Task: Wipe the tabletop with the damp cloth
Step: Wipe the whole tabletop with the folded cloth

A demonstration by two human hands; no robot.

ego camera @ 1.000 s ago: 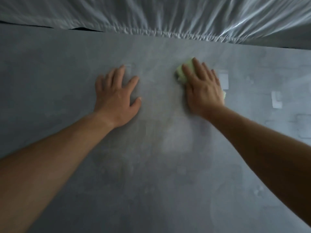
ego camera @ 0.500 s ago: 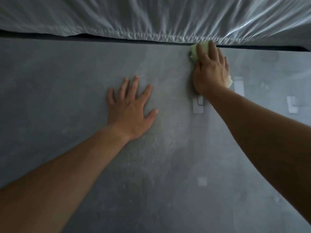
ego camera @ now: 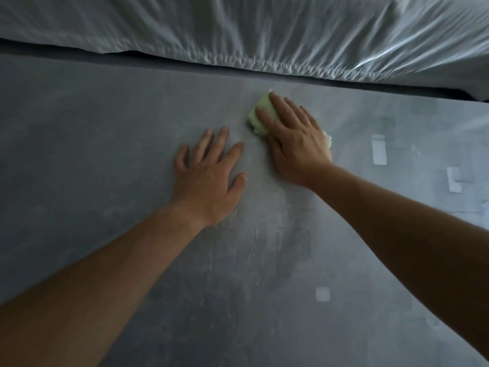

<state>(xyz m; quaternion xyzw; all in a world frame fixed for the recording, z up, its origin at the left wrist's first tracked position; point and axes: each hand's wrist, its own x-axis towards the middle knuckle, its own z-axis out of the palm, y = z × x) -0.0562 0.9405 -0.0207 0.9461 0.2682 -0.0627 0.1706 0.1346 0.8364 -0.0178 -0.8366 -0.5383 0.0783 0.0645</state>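
Observation:
A dark grey tabletop [ego camera: 105, 154] fills most of the view. My right hand [ego camera: 296, 139] lies flat on a pale green damp cloth [ego camera: 260, 115] and presses it against the table, a little short of the far edge. Most of the cloth is hidden under the palm; one end shows past the fingertips and a small corner beside the wrist. My left hand [ego camera: 211, 176] rests palm down on the bare table just left of it, fingers spread, holding nothing.
A crinkled white plastic sheet [ego camera: 264, 30] covers whatever lies beyond the table's far edge. Several pale tape patches [ego camera: 379, 152] are stuck to the right part of the tabletop, one more patch [ego camera: 322, 294] nearer me.
My right hand pushed the cloth out to the far edge, then drew it back toward me and leftward. My left hand stayed planted flat on the table.

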